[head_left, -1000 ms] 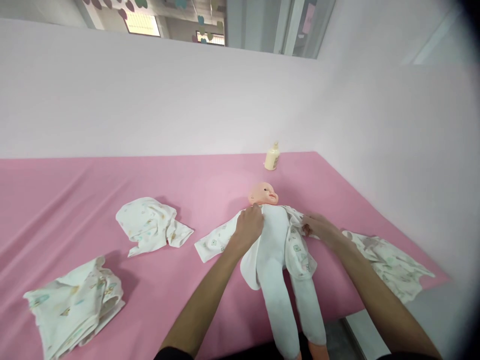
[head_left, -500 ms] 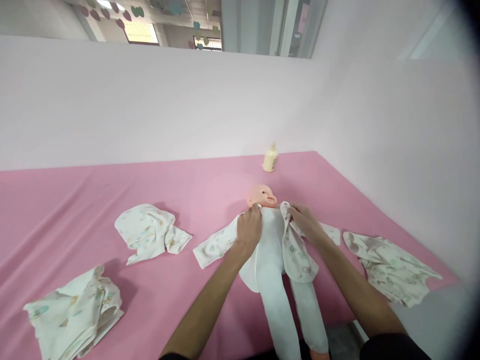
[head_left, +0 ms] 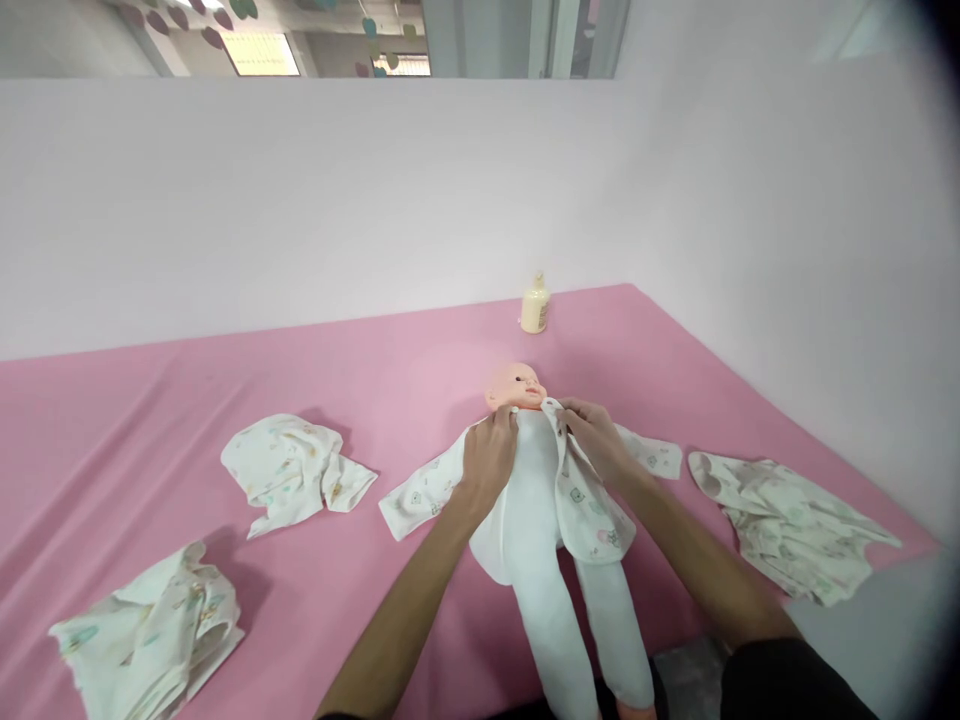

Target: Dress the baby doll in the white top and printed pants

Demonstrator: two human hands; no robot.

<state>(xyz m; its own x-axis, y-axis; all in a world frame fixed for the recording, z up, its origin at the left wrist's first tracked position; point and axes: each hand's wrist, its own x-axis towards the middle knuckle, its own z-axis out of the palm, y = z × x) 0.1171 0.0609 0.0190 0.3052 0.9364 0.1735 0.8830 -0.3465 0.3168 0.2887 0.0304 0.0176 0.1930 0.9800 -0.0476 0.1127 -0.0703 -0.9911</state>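
A baby doll (head_left: pixel 516 388) lies on its back on the pink table cover, its head toward the wall and its white legs toward me. It wears a white printed baby jacket (head_left: pixel 594 510) with the front spread open and both sleeves stretched out sideways. My left hand (head_left: pixel 489 455) is closed on the jacket's left front edge near the doll's neck. My right hand (head_left: pixel 596 432) pinches the right front edge by the collar. Between my hands the doll's plain white chest (head_left: pixel 534 465) shows.
A cream pump bottle (head_left: pixel 535 305) stands behind the doll near the wall. Crumpled printed baby clothes lie around: one garment (head_left: pixel 289 470) to the left, another (head_left: pixel 154 635) nearer at lower left, one (head_left: pixel 795 520) at the right edge of the pink cover (head_left: pixel 337 370).
My right hand has brought the jacket's right front edge slightly inward, toward the doll's neck. My left hand keeps its grip. The camera view has shifted a little.
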